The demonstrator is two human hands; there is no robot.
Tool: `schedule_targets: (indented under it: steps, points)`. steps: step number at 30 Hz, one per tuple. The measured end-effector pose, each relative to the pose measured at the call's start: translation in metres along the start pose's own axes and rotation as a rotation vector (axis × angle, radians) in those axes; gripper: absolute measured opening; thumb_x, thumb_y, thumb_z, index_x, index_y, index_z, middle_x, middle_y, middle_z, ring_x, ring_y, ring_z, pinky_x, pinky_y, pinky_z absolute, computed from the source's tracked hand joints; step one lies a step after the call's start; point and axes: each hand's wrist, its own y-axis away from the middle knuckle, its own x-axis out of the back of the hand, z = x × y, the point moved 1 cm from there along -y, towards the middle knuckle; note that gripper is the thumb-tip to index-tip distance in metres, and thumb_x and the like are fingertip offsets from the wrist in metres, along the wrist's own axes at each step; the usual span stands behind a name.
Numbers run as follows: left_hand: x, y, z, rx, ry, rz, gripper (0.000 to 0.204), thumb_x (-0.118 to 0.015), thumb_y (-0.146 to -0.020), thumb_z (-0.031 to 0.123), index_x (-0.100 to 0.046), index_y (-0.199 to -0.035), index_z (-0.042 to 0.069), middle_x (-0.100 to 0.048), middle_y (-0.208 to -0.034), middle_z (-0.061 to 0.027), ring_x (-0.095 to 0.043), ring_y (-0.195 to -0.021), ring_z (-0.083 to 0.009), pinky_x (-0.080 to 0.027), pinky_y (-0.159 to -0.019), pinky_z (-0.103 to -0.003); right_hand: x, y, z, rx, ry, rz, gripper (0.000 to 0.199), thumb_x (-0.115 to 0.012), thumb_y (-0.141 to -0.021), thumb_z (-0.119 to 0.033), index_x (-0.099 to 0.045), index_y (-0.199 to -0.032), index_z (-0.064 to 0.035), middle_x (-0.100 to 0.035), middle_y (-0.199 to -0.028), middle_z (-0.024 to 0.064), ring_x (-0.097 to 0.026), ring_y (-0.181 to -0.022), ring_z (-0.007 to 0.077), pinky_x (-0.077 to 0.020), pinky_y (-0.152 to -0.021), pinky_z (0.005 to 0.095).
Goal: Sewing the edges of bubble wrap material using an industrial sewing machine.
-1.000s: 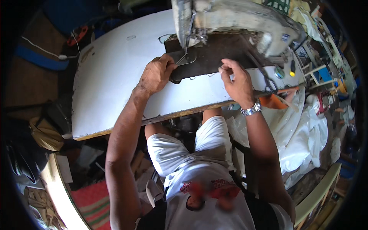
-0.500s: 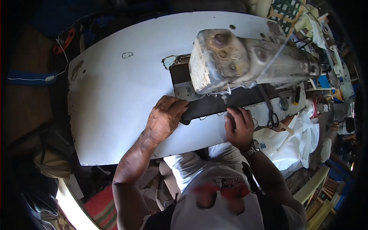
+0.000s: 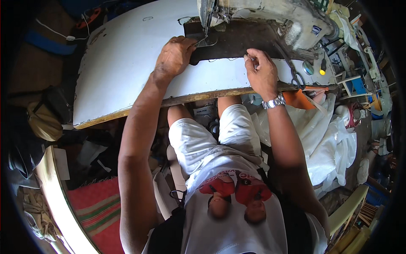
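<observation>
At the top of the head view stands a worn sewing machine (image 3: pixel 292 25), set in a white table (image 3: pixel 122 63). My left hand (image 3: pixel 174 56) is closed beside the needle area (image 3: pixel 207 31), its thumb and fingertips pinching a thin pale thread (image 3: pixel 200 41). A loose curl of thread lies over the metal plate near the needle. My right hand (image 3: pixel 261 73) is at the table's front part, right of the needle. Its fingers are curled with thumb and forefinger close together; whatever they hold is too small to make out.
Black-handled scissors (image 3: pixel 297 78) lie across the table right of my right hand. Past them are a round tin (image 3: pixel 308 67) and a yellow-handled tool (image 3: pixel 323 67). White plastic sheeting (image 3: pixel 325 148) hangs below the table's right side. The wooden front edge (image 3: pixel 203 95) runs above my lap.
The view has tilted, so machine and hands appear higher and more of my lap shows. My left hand stays by the needle; the right hand's fingers have drawn into a pinch.
</observation>
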Motion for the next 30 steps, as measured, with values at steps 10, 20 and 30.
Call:
schedule_targets:
  steps: [10, 20, 30]
  points:
    - [0.008, -0.006, 0.013, 0.046, -0.051, -0.019, 0.026, -0.064, -0.098, 0.018, -0.072, -0.119, 0.007, -0.071, -0.107, -0.0173, -0.067, -0.100, -0.0352, -0.053, -0.093, -0.043, 0.014, -0.003, 0.015, -0.084, -0.012, -0.013, 0.026, -0.073, -0.089, -0.019, -0.069, -0.111, -0.0063, -0.073, -0.101, 0.0129, -0.071, -0.088, 0.0298, -0.0564, -0.081, 0.0408]
    - [0.008, -0.018, 0.032, -0.104, -0.292, -0.201, 0.041, -0.054, -0.091, 0.003, -0.072, -0.126, 0.016, -0.065, -0.119, -0.0125, -0.059, -0.112, -0.0313, -0.051, -0.104, -0.039, 0.024, -0.003, 0.002, 0.048, -0.003, -0.019, 0.023, -0.071, -0.091, -0.016, -0.067, -0.110, -0.0041, -0.071, -0.099, 0.0133, -0.069, -0.087, 0.0307, -0.0553, -0.078, 0.0412]
    - [0.006, -0.034, 0.042, -0.192, -0.342, -0.187, 0.037, -0.061, -0.090, 0.006, -0.074, -0.123, 0.017, -0.062, -0.110, -0.0071, -0.059, -0.106, -0.0254, -0.053, -0.102, -0.035, 0.020, -0.015, 0.008, 0.095, 0.020, -0.061, 0.023, -0.068, -0.092, -0.018, -0.065, -0.112, -0.0058, -0.070, -0.099, 0.0130, -0.067, -0.092, 0.0338, -0.0538, -0.079, 0.0454]
